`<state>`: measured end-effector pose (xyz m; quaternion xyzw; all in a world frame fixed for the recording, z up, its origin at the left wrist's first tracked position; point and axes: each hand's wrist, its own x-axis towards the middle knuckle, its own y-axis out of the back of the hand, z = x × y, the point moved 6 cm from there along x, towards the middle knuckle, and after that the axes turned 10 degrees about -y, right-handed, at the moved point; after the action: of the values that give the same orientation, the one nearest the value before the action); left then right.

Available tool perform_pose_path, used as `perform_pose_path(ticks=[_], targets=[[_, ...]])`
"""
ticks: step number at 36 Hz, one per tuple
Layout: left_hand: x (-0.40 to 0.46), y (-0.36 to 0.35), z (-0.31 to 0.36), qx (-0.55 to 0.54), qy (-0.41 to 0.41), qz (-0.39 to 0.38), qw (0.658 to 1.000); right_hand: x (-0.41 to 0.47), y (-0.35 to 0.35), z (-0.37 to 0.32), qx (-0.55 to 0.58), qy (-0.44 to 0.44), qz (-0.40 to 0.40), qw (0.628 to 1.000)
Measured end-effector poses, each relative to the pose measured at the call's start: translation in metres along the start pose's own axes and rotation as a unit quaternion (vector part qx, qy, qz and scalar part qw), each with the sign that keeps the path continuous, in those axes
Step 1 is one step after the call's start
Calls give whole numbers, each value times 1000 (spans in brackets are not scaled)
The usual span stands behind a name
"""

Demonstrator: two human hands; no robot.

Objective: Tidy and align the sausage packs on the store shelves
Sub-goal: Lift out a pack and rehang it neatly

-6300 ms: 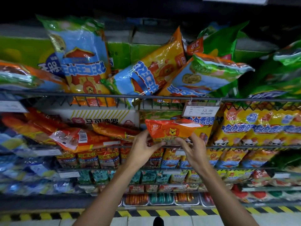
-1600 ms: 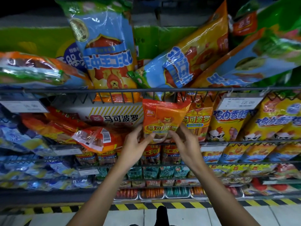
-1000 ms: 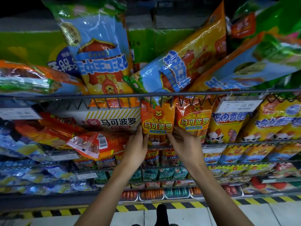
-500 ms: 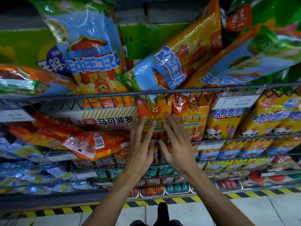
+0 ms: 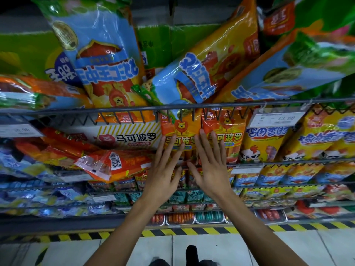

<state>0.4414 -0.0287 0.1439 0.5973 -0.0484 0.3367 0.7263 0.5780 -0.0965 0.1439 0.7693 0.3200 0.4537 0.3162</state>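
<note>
The two upright sausage packs [image 5: 179, 135] at 12 o'clock are orange with a yellow lion emblem. At 6 o'clock, a floor strip [image 5: 192, 231] shows yellow-and-black diagonal stripes. The packs at 3 o'clock [image 5: 267, 143] are yellow with blue lettering.
</note>
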Motion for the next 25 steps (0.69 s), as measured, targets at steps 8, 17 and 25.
perform_pose_path(ticks=[8, 17, 25], targets=[[-2, -2, 4, -32, 30, 6, 999, 0, -5, 0, 9, 0, -22, 1000], [-69, 31, -17, -128, 118, 31, 984, -6, 7, 5, 192, -5, -32, 981], [-155, 80, -65, -107, 290, 178, 934, -16, -24, -72, 249, 24, -166, 954]])
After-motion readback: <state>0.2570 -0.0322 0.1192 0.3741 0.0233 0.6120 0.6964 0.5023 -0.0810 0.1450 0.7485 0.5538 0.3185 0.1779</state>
